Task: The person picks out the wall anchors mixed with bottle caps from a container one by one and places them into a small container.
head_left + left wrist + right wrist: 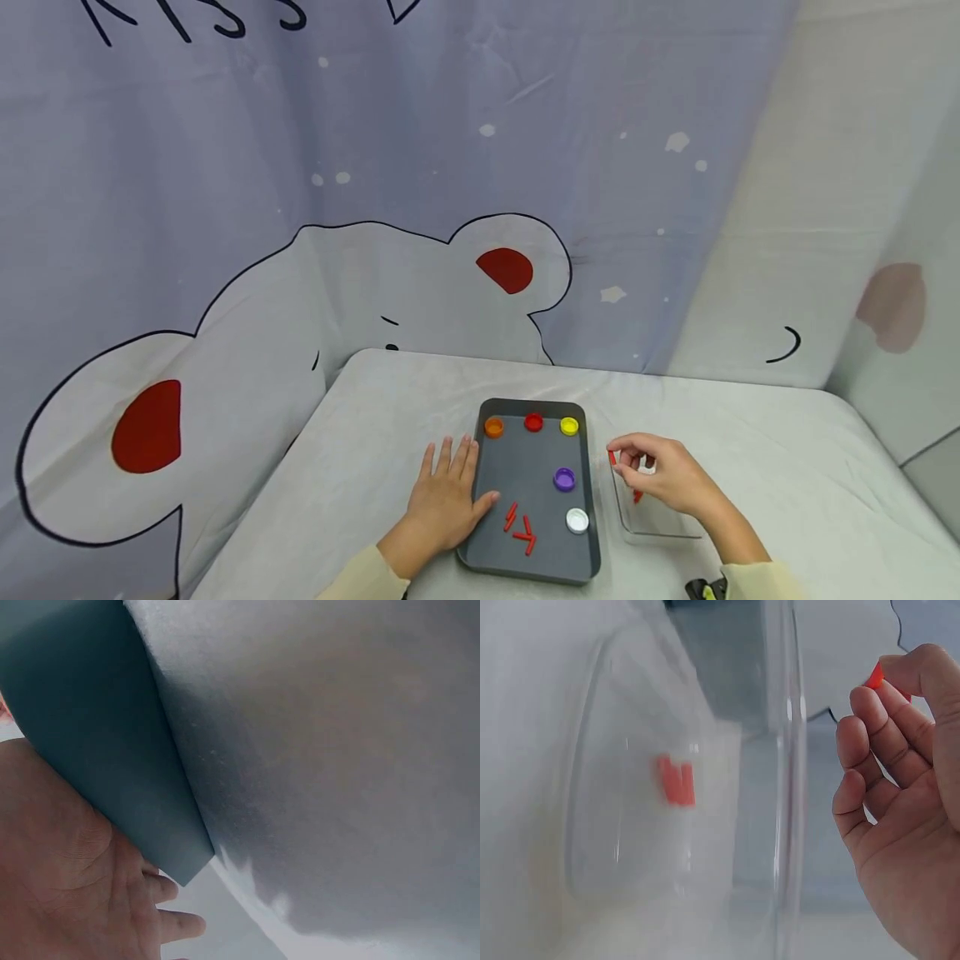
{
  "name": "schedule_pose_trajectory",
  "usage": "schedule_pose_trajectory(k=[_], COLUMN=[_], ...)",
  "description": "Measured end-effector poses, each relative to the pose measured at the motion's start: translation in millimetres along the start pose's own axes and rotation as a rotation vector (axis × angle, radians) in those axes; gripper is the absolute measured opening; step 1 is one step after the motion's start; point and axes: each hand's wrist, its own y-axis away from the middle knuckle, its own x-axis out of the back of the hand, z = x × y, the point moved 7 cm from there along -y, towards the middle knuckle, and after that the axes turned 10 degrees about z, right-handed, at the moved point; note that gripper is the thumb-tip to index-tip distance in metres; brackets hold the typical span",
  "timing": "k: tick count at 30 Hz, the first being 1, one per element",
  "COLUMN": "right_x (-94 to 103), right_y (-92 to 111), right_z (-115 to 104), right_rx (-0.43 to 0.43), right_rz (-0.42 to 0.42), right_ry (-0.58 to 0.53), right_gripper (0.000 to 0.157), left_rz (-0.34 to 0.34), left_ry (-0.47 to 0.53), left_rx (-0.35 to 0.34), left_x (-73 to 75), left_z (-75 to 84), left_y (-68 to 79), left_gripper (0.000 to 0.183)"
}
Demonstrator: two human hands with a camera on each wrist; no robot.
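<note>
My left hand [442, 504] lies with straight, spread fingers along the left edge of a dark grey tray [521, 462]. Between the thumb and fingertips of my right hand [671, 477] is a small red stick [612, 457], held over the left side of a clear plastic box [660, 534]. Two more red sticks [676, 781] lie side by side inside that box in the right wrist view. Several loose red sticks [530, 546] are scattered in the near part of the tray. The left wrist view shows the tray's outer wall [112, 735] against my palm.
Small round cups stand in the tray: orange [493, 427], red [533, 422] and yellow [569, 426] along the far end, purple [564, 479] and white [577, 521] nearer on the right. A white cloth [360, 483] covers the table. A printed curtain [420, 150] hangs behind.
</note>
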Motion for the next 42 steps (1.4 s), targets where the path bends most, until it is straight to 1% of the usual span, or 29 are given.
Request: schedule_pose_trajectory(k=[7,14,20,29,37,42], right_x=[25.8,42.7,55.8,63.7,63.4,64.2], right_y=[9,18,27,35,37,37], right_z=[8,14,21,27,32,35], right_rx=[0.001,0.015,-0.002,-0.007,-0.019,-0.044], right_rz=[0.062,0.102,0.131,0.143,0.141,0.132], right_ry=[0.046,0.093,0.11,0.111,0.115,0.121], right_gripper=[0.027,0.029,0.029,0.028,0.025,0.025], left_rz=[0.012,0.017,0.025,0.022,0.034,0.021], left_ry=[0.004,-0.007,-0.013,-0.023,-0.013,-0.019], left_rx=[-0.001,-0.002,-0.004,-0.003,-0.004,0.002], left_x=[-2.8,-2.4,0.5,1.5,3.6,3.0], left_z=[-0.9,-1.3,-0.1,-0.1,1.3,0.9], left_y=[-0.4,0.2,0.4,1.4,1.5,1.1], left_gripper=[0.081,0.081,0.081,0.08,0.08,0.08])
